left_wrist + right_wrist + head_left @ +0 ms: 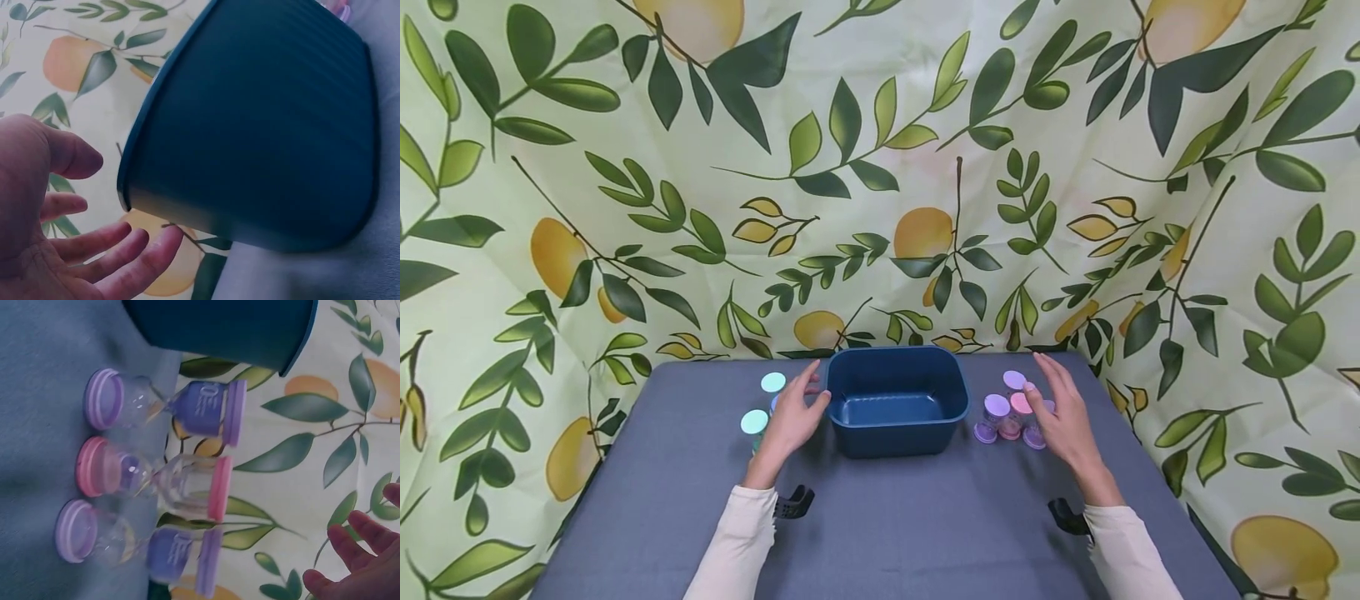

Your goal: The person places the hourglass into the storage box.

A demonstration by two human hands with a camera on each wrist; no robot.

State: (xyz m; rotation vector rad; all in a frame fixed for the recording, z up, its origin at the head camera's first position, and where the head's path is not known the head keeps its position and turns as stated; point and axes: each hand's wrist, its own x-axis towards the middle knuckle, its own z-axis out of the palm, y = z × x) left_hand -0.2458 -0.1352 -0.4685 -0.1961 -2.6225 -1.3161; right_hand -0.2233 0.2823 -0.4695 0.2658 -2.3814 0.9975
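An empty dark blue plastic bin [898, 442] stands at the middle of the table's far side. Just left of it hovers my left hand [792, 421], fingers apart and holding nothing; in the left wrist view the fingers [147, 265] lie beside the bin's rim. Sand timers with green caps [755, 422] stand beyond that hand, and a blue-capped one is mostly hidden by it. My right hand [1066, 425] hangs with loose fingers by a cluster at the right: a purple sand timer [199, 407], a pink sand timer [219, 489], and more purple ones, partly covered in the head view.
The grey cloth-covered table [880, 533] ends at a curtain [865, 242] printed with leaves and fruit, hung behind and along the sides. A black wrist mount sits on each forearm, the left mount [795, 502] and the right mount [1067, 517].
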